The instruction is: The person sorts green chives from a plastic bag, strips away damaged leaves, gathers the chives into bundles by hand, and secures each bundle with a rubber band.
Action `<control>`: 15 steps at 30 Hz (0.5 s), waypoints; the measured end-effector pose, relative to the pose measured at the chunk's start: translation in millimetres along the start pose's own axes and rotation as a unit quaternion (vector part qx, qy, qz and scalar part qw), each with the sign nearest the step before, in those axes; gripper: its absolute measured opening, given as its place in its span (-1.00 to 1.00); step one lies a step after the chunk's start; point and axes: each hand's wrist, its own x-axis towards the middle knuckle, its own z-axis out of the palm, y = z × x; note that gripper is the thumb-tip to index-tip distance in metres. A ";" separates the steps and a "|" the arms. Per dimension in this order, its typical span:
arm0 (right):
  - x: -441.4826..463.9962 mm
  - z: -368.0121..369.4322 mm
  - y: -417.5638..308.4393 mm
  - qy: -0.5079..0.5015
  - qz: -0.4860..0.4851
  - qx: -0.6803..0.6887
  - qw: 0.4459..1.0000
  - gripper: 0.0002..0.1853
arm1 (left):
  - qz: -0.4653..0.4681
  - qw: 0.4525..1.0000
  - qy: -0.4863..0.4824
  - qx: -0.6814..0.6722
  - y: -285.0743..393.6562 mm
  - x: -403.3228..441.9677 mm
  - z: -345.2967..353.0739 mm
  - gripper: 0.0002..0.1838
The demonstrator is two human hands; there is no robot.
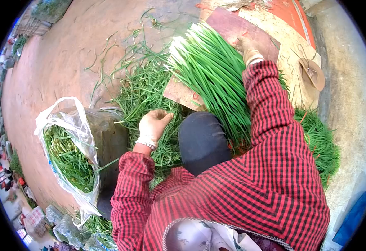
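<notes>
A large pile of long green chives [216, 71], white ends toward the far left, lies across a reddish-brown board [227, 21] and over my lap. My right hand [248, 49], in a pale glove, is at the board just beyond the chives' right side. Its fingers are curled, with a thin reddish bit by the fingertips. My left hand [151, 125], also gloved, hovers over loose green trimmings [145, 92] left of my knee. Its thumb and fingers are pinched together; what lies between them, if anything, is too small to name.
At left stands a white plastic bag [82, 121] filled with greens. More chives [321, 142] lie at my right side. A tan round object with a cord [311, 74] rests on pale sheeting, near orange fabric [287, 14]. Scraps litter the floor.
</notes>
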 end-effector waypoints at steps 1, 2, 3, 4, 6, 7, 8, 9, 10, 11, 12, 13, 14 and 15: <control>4.6 1.1 0.5 -0.001 0.001 0.000 1.000 -0.72 | 0.077 0.992 0.060 0.081 3.6 0.5 2.2 -0.68; 5.2 3.1 -0.4 -0.001 -0.010 -0.074 0.997 -0.74 | 0.076 0.992 0.060 0.081 13.3 2.1 3.6 -0.68; 10.3 2.9 -1.0 -0.001 -0.022 -0.147 0.989 -0.75 | 0.106 0.989 0.079 0.070 25.6 4.8 6.3 -0.68; 22.6 3.1 8.0 0.007 -0.072 -0.213 0.974 -0.81 | 0.135 0.984 0.097 0.058 36.1 8.0 9.5 -0.68; 28.5 -0.9 12.6 -0.002 -0.127 -0.291 0.948 -0.83 | 0.169 0.981 0.072 0.065 59.0 10.6 15.6 -0.62; 31.4 -1.0 15.4 -0.010 -0.181 -0.362 0.914 -0.85 | 0.170 0.981 0.053 0.070 63.8 14.8 20.4 -0.62; 35.6 0.1 19.9 -0.010 -0.180 -0.363 0.914 -0.85 | 0.160 0.982 0.029 0.096 68.0 19.5 24.1 -0.63; 41.0 1.1 23.9 -0.012 -0.211 -0.369 0.905 -0.87 | 0.160 0.982 0.027 0.097 68.2 23.9 25.8 -0.63; 45.9 -2.0 24.9 -0.011 -0.243 -0.375 0.895 -0.89 | 0.176 0.978 0.029 0.112 69.3 27.8 28.8 -0.64; 43.7 -4.7 23.1 -0.006 -0.243 -0.374 0.895 -0.89 | 0.191 0.973 0.033 0.127 70.6 31.0 31.7 -0.64; 33.4 -4.1 19.6 0.011 -0.222 -0.320 0.921 -0.85 | 0.201 0.967 0.042 0.152 71.2 32.3 33.4 -0.68; 22.3 -3.0 16.7 0.027 -0.200 -0.264 0.943 -0.79 | 0.204 0.966 0.042 0.152 71.4 33.8 35.0 -0.68; -4.3 0.8 4.5 0.008 -0.128 -0.090 0.988 -0.78 | 0.194 0.968 0.039 0.154 70.7 35.4 36.7 -0.70; -7.2 -2.8 1.6 0.010 -0.130 -0.089 0.988 -0.78 | 0.183 0.970 0.036 0.156 70.5 35.9 38.1 -0.71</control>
